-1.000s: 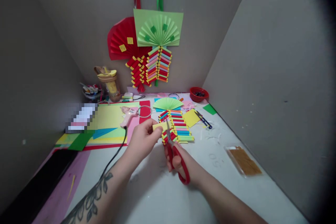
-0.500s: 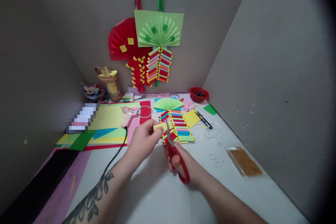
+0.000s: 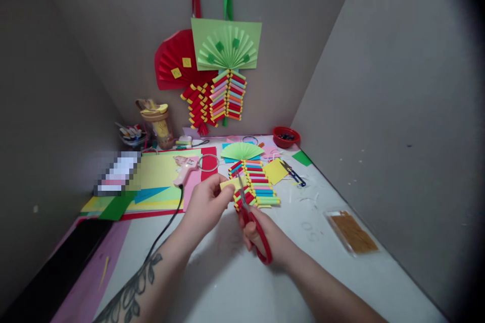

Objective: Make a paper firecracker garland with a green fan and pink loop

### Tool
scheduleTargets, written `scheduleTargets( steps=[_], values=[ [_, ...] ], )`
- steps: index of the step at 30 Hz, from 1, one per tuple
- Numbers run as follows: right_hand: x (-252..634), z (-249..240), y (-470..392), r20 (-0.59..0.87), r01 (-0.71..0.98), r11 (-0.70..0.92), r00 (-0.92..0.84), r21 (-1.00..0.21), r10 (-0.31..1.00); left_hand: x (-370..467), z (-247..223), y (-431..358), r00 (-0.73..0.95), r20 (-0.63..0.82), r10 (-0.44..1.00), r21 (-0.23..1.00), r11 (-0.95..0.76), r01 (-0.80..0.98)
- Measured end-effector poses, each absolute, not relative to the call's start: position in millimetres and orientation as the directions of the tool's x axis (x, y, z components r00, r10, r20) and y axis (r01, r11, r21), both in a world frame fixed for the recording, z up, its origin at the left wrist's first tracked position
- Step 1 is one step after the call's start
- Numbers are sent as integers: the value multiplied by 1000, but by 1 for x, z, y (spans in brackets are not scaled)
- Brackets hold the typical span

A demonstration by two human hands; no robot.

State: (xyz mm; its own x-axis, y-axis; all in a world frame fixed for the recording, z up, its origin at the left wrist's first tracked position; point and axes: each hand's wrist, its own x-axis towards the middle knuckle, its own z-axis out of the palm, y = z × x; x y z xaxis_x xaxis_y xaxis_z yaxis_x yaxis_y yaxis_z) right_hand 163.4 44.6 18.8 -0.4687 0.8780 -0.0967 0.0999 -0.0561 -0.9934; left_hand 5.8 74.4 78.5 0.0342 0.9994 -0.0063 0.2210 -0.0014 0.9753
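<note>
Between thumb and fingers, my left hand (image 3: 207, 202) pinches a small pale yellow paper piece (image 3: 229, 183). My right hand (image 3: 265, 232) is closed around the handles of red-handled scissors (image 3: 261, 242), whose blades point away from me at the right end of the paper. Whether the blades are cutting is too small to tell. Just beyond both hands lie two rows of colourful paper rolls (image 3: 261, 179) with yellow ends, partly hidden by the hands and scissors. A light green pleated paper fan (image 3: 242, 151) lies above the rolls.
A pink glue gun (image 3: 185, 170) with a black cord rests on stacked coloured paper (image 3: 159, 166) at left. Dark thread snips (image 3: 293, 173) lie by a yellow sheet (image 3: 275, 171). A red bowl (image 3: 286, 137) stands at the back, and a brown-filled clear packet (image 3: 352, 232) lies right.
The view has shifted slightly. Both hands stay nearly in place, with the yellow paper and scissors still held together; the scissors' handles look a little closer together.
</note>
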Motion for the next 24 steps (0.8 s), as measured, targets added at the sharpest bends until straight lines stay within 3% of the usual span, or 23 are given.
scheduleTargets(
  steps=[13, 24],
  values=[
    [162, 25, 46, -136, 57, -124, -481, -991, 866, 4, 78, 75, 45, 5, 999, 973, -15, 230],
    [162, 19, 48, -103, -7, -119, -442, -993, 891, 0, 79, 79, -39, -6, 999, 993, 11, 119]
  ],
)
